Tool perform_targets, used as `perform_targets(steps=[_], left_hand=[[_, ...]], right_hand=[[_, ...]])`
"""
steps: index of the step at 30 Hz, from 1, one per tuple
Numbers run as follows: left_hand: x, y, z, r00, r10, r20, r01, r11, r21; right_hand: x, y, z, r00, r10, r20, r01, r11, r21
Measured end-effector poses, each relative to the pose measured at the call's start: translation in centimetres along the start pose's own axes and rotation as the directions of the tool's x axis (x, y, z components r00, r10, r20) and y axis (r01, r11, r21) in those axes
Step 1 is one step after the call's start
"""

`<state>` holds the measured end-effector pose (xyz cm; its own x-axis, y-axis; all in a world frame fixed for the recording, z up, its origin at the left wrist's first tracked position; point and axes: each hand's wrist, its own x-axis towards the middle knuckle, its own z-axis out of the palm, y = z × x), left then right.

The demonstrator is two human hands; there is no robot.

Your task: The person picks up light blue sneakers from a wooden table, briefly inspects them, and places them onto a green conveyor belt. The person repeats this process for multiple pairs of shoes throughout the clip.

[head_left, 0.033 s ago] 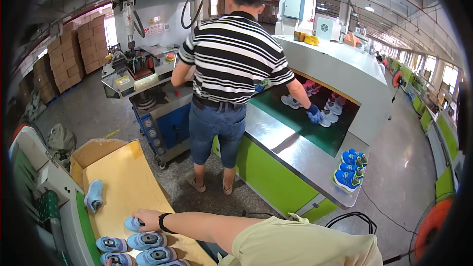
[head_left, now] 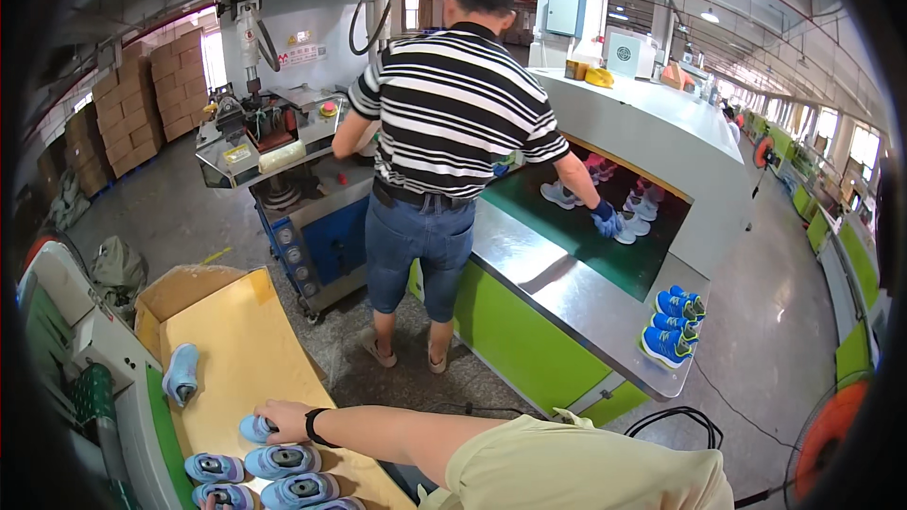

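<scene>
My right hand (head_left: 282, 414) grips a light-blue shoe (head_left: 255, 429) on the yellow surface (head_left: 236, 349); left hand's hidden, can't tell.

Light-blue shoe (head_left: 255, 429); yellow-tan board (head_left: 241, 349); co-worker's black-white striped shirt (head_left: 463, 113); green conveyor belt (head_left: 567, 236).

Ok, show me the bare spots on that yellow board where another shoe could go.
The yellow cardboard-covered board is bare across its middle and far end, between the lone light-blue shoe at its left edge and the right edge. The near end is crowded: a row of light-blue shoes, with the right hand on another light-blue shoe.
</scene>
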<state>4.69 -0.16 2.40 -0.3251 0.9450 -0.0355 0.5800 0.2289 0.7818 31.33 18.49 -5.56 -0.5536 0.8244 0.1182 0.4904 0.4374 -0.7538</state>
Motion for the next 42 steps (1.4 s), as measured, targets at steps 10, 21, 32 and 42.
perform_targets(steps=[10, 21, 32, 42], left_hand=[[0.2, -0.5, 0.2, 1.0, -0.004, -0.029, 0.005, 1.0, 0.027], [-0.5, 0.4, 0.0, 0.997, -0.073, -0.035, 0.075, 0.995, 0.065], [0.5, -1.3, 0.2, 1.0, -0.028, -0.009, 0.027, 0.998, -0.062], [3.8, -7.9, 1.5, 0.989, 0.04, -0.141, -0.039, 0.999, 0.01]], right_hand=[[-0.3, -0.3, -0.6, 1.0, -0.007, 0.01, 0.007, 1.0, 0.013], [-0.4, -0.3, -0.1, 1.0, -0.025, -0.002, 0.025, 1.0, 0.011], [1.1, 0.9, 1.5, 0.995, -0.093, -0.031, 0.094, 0.995, 0.039], [0.9, 1.3, 0.7, 0.994, -0.097, -0.053, 0.096, 0.995, -0.013]])
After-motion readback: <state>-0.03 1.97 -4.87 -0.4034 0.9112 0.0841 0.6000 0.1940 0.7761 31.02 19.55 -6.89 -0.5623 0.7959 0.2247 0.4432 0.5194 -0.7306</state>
